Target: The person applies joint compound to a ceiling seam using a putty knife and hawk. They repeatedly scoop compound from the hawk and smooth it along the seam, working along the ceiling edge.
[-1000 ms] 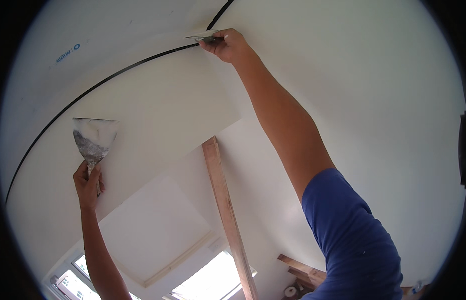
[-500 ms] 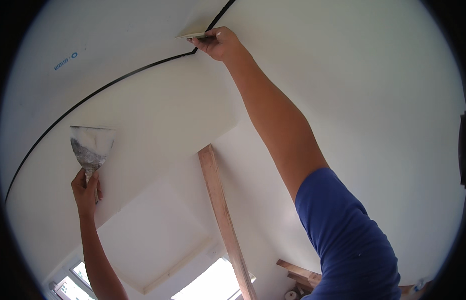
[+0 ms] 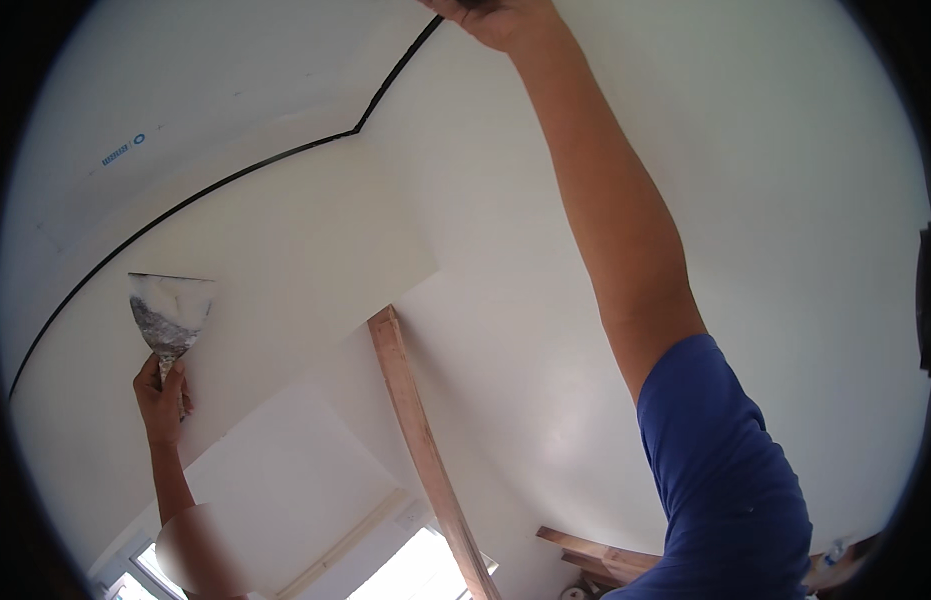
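Note:
My left hand (image 3: 161, 405) is closed round the handle of a wide putty knife (image 3: 171, 308). Its blade points up, smeared with white and grey filler, with its straight edge uppermost. Raised at the top edge of the picture, my right hand (image 3: 507, 24) is partly cut off. Its fingers are bent round a flat scraper, of which only a dark bit shows; the blade is out of the picture. Close to these fingers runs a black strip (image 3: 395, 78) along the joint between ceiling (image 3: 225, 90) and wall (image 3: 295, 230), bending at a corner.
A reddish-brown wooden post (image 3: 420, 430) slants up in front of the white walls. Lower down are a bright window (image 3: 415, 570), another window (image 3: 135, 580) at left, and wooden boards (image 3: 595, 545). Blue print (image 3: 123, 150) marks the ceiling.
My right hand has moved up and away along the black strip, taking the scraper mostly out of the picture. My left hand and the putty knife sit slightly lower as the view shifted.

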Demonstrator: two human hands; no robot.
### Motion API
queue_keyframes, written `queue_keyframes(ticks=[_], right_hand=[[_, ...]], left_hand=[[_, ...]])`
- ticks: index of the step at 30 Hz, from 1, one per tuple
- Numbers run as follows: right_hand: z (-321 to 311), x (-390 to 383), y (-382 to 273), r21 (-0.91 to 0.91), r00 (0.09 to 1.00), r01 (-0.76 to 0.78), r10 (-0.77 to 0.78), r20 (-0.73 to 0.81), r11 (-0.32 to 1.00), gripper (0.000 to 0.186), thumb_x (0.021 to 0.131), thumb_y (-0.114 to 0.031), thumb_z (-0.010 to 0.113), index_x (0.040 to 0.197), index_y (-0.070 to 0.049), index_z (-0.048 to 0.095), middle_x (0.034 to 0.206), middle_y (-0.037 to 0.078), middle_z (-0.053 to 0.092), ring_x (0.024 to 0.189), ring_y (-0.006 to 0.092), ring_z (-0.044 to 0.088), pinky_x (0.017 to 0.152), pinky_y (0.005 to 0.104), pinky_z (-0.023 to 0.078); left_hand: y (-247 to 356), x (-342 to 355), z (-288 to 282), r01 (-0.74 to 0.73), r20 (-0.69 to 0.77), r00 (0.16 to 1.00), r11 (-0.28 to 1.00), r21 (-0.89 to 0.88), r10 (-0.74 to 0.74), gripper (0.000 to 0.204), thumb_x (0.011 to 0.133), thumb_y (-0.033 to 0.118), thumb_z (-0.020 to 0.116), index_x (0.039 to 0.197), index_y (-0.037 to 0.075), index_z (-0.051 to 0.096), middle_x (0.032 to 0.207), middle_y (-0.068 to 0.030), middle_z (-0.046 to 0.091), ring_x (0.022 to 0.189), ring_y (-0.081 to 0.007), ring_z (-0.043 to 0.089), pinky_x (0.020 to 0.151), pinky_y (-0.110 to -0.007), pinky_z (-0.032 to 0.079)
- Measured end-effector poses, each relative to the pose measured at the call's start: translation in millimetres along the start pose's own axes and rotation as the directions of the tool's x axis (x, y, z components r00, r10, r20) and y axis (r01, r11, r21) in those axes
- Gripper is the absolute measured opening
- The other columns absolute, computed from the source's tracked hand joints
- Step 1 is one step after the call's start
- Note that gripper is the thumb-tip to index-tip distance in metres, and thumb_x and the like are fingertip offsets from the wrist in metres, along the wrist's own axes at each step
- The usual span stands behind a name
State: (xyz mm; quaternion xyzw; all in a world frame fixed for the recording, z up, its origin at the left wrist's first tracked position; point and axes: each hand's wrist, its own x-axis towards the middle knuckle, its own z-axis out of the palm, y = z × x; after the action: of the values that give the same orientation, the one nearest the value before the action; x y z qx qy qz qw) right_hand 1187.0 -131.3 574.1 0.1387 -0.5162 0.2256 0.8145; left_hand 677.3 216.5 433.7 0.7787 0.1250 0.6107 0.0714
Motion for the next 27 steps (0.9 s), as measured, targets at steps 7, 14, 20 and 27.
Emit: queue_keyframes(ticks=[7, 14, 20, 27], right_hand=[[-26, -71, -20, -0.219, 0.954, 0.292, -0.300, -0.002, 0.931, 0.018, 0.105, -0.001, 0.047, 0.102, 0.013, 0.058, 0.094, 0.020, 0.063, 0.082, 0.0267, 0.066, 0.064, 0.0368, 0.061], [-80, -256, 80, -0.952, 0.957, 0.242, -0.206, 0.204, 0.185, 0.036, 0.104, -0.006, 0.057, 0.138, 0.003, 0.056, 0.110, 0.011, 0.072, 0.097, 0.0183, 0.071, 0.085, 0.0334, 0.057], [-97, -377, 162, -0.782, 0.690, 0.619, 0.422, 0.588, 0.076, 0.070, 0.078, 0.016, 0.060, 0.142, -0.013, 0.062, 0.147, 0.014, 0.059, 0.127, 0.0334, 0.064, 0.101, 0.0447, 0.059], [-159, -408, 183, -0.832, 0.605, 0.551, 0.717, 0.346, -0.063, 0.067, 0.081, 0.013, 0.064, 0.143, -0.014, 0.058, 0.141, 0.013, 0.061, 0.122, 0.0307, 0.065, 0.098, 0.0392, 0.060]], left_hand=[[-11, 6, -4, 0.016, -0.016, 1.000, 0.999, 0.031, -0.016, 0.016, 0.099, 0.020, 0.069, 0.098, 0.004, 0.065, 0.062, 0.0026, 0.054, 0.044, -0.0056, 0.047, 0.038, -0.024, 0.040], [1, -114, 81, 0.377, 0.331, 0.916, 0.768, -0.518, -0.227, 0.013, 0.095, 0.015, 0.070, 0.097, 0.006, 0.061, 0.059, -0.0020, 0.057, 0.038, -0.0098, 0.051, 0.030, -0.026, 0.042], [4, -272, 160, 0.800, 0.817, 0.530, 0.451, -0.394, -0.227, 0.020, 0.092, 0.009, 0.077, 0.106, -0.003, 0.069, 0.067, -0.0024, 0.063, 0.050, -0.0076, 0.057, 0.043, -0.025, 0.044], [14, -335, 145, 0.742, 0.595, 0.627, 0.619, -0.258, -0.503, 0.021, 0.092, 0.014, 0.080, 0.101, -0.003, 0.072, 0.069, -0.0009, 0.067, 0.056, -0.0067, 0.062, 0.050, -0.024, 0.049]])
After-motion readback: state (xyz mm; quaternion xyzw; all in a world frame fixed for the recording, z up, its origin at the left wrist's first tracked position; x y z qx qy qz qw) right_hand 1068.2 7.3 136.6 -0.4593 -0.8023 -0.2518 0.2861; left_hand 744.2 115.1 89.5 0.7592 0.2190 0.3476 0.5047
